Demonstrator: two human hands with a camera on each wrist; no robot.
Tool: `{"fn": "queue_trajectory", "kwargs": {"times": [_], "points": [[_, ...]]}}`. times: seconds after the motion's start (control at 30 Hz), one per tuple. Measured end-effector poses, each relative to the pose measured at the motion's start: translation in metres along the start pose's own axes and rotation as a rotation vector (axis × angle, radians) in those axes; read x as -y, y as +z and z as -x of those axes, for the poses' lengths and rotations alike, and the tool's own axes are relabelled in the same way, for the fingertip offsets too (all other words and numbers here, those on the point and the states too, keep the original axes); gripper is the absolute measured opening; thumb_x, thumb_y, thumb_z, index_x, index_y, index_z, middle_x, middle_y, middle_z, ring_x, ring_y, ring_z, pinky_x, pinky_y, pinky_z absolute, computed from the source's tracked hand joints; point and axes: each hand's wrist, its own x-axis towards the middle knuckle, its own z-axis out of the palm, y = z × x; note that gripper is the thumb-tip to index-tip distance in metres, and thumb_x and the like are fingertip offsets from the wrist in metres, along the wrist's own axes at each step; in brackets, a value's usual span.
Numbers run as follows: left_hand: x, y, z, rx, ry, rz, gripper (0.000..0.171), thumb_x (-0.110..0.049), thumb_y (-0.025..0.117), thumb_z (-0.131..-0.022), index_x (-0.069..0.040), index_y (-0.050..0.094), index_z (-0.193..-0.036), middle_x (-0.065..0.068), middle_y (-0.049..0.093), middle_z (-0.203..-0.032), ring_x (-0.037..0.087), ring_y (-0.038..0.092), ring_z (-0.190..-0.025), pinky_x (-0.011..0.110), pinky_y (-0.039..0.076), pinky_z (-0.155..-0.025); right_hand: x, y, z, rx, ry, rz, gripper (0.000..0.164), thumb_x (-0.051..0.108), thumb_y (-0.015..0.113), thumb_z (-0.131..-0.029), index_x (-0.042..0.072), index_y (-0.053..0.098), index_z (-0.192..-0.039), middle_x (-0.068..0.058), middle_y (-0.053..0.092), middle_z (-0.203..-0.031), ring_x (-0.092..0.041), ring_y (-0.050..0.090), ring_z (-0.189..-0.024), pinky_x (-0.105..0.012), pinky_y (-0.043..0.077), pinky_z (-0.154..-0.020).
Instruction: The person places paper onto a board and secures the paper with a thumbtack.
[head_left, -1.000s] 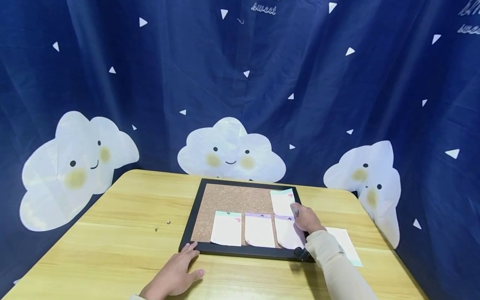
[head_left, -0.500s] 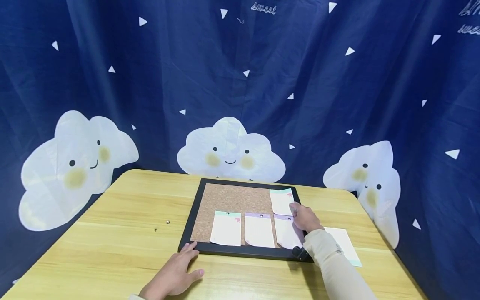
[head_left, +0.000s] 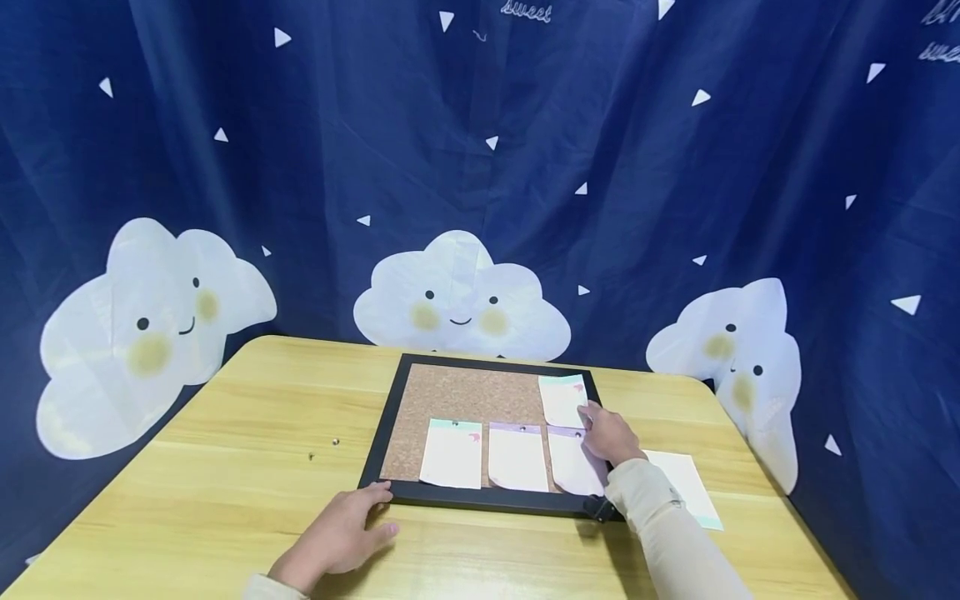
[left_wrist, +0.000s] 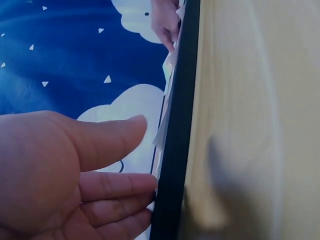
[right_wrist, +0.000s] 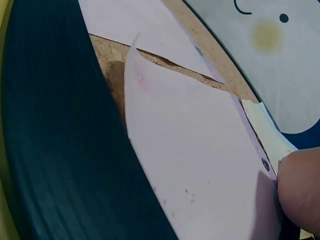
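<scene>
A black-framed corkboard lies on the table. My right hand pinches the right edge of a green-topped note sheet at the board's upper right; no pin shows on that sheet. Below it, a row holds a green-topped sheet and two purple-topped sheets, each with a pushpin at its top. The right wrist view shows the nearer purple-topped sheet curling up at a corner, beside the right thumb. My left hand has its fingers extended, fingertips at the frame's near left corner.
Two small pins lie on the wooden table left of the board. Another white sheet lies to the right, partly under the right sleeve. A blue curtain with clouds hangs behind.
The upper right sheet has shifted slightly left on the board, with my right hand still at its edge. My left hand has drawn back a little to the left.
</scene>
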Motion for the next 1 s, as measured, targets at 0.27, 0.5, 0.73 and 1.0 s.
{"fn": "queue_trajectory", "kwargs": {"times": [0.27, 0.5, 0.73, 1.0], "points": [[0.012, -0.025, -0.018, -0.099, -0.047, -0.032, 0.039, -0.023, 0.07, -0.09, 0.001, 0.064, -0.119, 0.02, 0.064, -0.119, 0.04, 0.058, -0.111, 0.058, 0.044, -0.095, 0.002, 0.0, 0.0, 0.0, 0.008, 0.037, 0.044, 0.009, 0.048, -0.095, 0.008, 0.054, -0.138, -0.017, 0.039, -0.15, -0.045, 0.042, -0.129, -0.06, 0.046, -0.092], [0.033, -0.05, -0.04, -0.153, -0.062, -0.157, 0.039, -0.017, 0.067, -0.092, 0.008, 0.061, -0.12, 0.029, 0.059, -0.12, 0.046, 0.056, -0.11, 0.058, 0.046, -0.091, -0.002, 0.0, -0.001, -0.003, 0.016, 0.046, 0.045, 0.01, 0.045, -0.096, 0.012, 0.054, -0.14, -0.013, 0.039, -0.15, -0.046, 0.042, -0.128, -0.06, 0.05, -0.083], [0.051, -0.059, -0.056, -0.133, -0.085, -0.262, 0.032, -0.01, 0.068, -0.09, 0.011, 0.063, -0.114, 0.03, 0.06, -0.115, 0.049, 0.055, -0.109, 0.058, 0.046, -0.09, -0.002, 0.001, 0.0, -0.006, 0.007, 0.05, 0.044, 0.01, 0.044, -0.096, 0.012, 0.054, -0.14, -0.011, 0.041, -0.15, -0.045, 0.043, -0.128, -0.06, 0.049, -0.085], [0.057, -0.062, -0.065, -0.013, -0.102, -0.256, 0.031, -0.011, 0.069, -0.09, 0.009, 0.065, -0.113, 0.026, 0.065, -0.108, 0.046, 0.058, -0.105, 0.054, 0.049, -0.088, -0.005, 0.002, -0.001, -0.042, 0.001, 0.064, 0.043, 0.009, 0.048, -0.093, 0.015, 0.06, -0.133, -0.007, 0.05, -0.143, -0.045, 0.051, -0.12, -0.059, 0.052, -0.077]]}}
